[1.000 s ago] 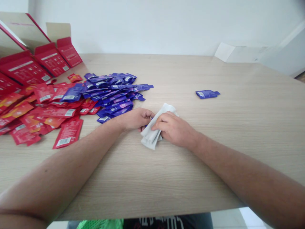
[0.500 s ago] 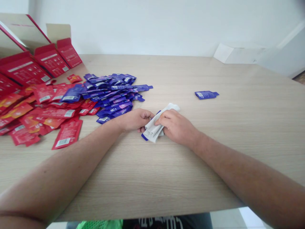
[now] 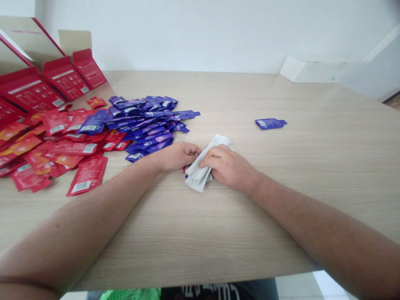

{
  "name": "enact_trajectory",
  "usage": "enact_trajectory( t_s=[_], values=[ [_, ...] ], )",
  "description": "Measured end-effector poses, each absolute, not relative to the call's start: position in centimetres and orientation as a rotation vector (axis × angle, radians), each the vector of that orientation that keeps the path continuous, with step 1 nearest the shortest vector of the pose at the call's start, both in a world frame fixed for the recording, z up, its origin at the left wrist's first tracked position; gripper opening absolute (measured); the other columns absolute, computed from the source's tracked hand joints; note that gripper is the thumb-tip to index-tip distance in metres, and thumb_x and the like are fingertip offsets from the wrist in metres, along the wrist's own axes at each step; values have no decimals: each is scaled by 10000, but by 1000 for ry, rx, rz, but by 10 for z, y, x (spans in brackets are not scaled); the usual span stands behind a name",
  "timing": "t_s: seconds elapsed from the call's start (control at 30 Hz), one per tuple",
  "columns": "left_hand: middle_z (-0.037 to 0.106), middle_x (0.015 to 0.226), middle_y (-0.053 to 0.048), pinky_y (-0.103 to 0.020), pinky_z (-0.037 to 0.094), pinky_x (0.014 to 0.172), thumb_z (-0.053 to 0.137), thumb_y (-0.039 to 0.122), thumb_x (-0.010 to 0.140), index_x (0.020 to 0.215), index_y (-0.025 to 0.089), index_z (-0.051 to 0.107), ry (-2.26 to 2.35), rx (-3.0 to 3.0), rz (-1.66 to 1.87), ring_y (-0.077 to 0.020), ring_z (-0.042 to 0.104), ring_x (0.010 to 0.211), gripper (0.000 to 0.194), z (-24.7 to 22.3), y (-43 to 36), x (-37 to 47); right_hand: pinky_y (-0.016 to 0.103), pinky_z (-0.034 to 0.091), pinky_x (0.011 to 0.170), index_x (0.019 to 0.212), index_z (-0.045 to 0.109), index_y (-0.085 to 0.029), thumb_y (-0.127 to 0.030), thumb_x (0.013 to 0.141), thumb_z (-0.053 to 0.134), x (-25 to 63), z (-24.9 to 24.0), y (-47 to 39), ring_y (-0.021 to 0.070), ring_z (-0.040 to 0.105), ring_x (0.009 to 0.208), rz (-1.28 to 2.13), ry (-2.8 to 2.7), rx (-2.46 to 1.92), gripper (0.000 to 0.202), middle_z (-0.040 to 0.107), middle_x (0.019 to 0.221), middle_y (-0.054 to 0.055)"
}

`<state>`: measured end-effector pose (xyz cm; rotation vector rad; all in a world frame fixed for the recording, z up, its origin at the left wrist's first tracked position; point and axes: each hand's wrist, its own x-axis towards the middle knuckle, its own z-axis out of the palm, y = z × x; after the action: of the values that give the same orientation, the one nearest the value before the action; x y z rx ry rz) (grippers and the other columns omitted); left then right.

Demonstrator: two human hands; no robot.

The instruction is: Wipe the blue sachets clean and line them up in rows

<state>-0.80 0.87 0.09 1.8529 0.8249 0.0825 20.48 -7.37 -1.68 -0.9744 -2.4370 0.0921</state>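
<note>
Right hand: I've got my right hand point(image 3: 233, 168) at mid-desk, its grip closed with thumb and fingers pinched firmly on a folded white cloth point(image 3: 200, 171).
Left hand: and here's my left hand point(image 3: 179, 157), fingers curled in at the cloth's left edge; how tight that grip is, and whether it has hold of anything, I can't tell from here.
White cloth: it slants across the desk, lower end toward me and to the left, upper end poking out beyond the right knuckles.
Covered sachet: look closely, a sliver of a blue sachet point(image 3: 186, 176) peeks from under the cloth's lower left corner; the rest is hidden.
Blue pile: just beyond my left wrist I see a heap of blue sachets point(image 3: 150, 125), overlapping, several with pale barcode labels.
Red pile: farther left, red and orange sachets point(image 3: 62, 146) spread out, a few blue ones lying over their right side.
Lone sachet: off to the right, well apart from both piles, one blue sachet point(image 3: 270, 123) lies flat.
Red cartons: back left, red cartons point(image 3: 31, 89) stand with flaps raised.
Desk: pale wood grain, this desk point(image 3: 193, 233), running up to a white wall point(image 3: 187, 33).
</note>
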Motion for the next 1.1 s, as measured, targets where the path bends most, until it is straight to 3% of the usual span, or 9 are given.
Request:
enact_trajectory(
  t_s=[0.43, 0.6, 0.77, 0.93, 1.1],
  values=[
    [627, 618, 30, -169, 431, 470, 594, 324, 864, 1044, 175, 693, 843, 1835, 81, -89, 563, 491, 253, 4, 7, -7, 417, 455, 950, 1051, 708, -188, -44, 859, 583, 205, -15, -74, 248, 566, 1024, 52, -2379, -1099, 270, 649, 1030, 90],
    [644, 653, 23, -169, 435, 473, 590, 326, 866, 1010, 175, 694, 819, 1855, 77, -84, 564, 494, 234, 3, 7, -7, 400, 461, 942, 1046, 709, -208, -81, 882, 586, 201, -16, -76, 241, 560, 1027, 88, -2508, -907, 241, 651, 1028, 74],
    [630, 638, 22, -171, 437, 470, 578, 346, 880, 1047, 176, 693, 845, 1847, 100, -91, 566, 500, 265, 1, 7, -8, 410, 460, 937, 1053, 700, -183, -47, 852, 602, 205, -17, -75, 247, 565, 1018, 47, -2367, -1118, 262, 651, 1037, 91],
    [644, 663, 19, -172, 441, 470, 585, 351, 874, 1025, 181, 692, 812, 1845, 83, -87, 562, 498, 251, 2, 7, -7, 394, 466, 932, 1045, 706, -205, -72, 873, 585, 204, -17, -75, 240, 562, 1021, 71, -2490, -929, 248, 647, 1029, 74],
    [620, 625, 29, -172, 439, 469, 585, 333, 872, 1041, 173, 685, 846, 1844, 98, -87, 560, 489, 253, 2, 8, -8, 414, 458, 948, 1061, 705, -183, -49, 853, 596, 204, -16, -74, 250, 564, 1023, 44, -2396, -1096, 270, 650, 1033, 91]
  ],
)
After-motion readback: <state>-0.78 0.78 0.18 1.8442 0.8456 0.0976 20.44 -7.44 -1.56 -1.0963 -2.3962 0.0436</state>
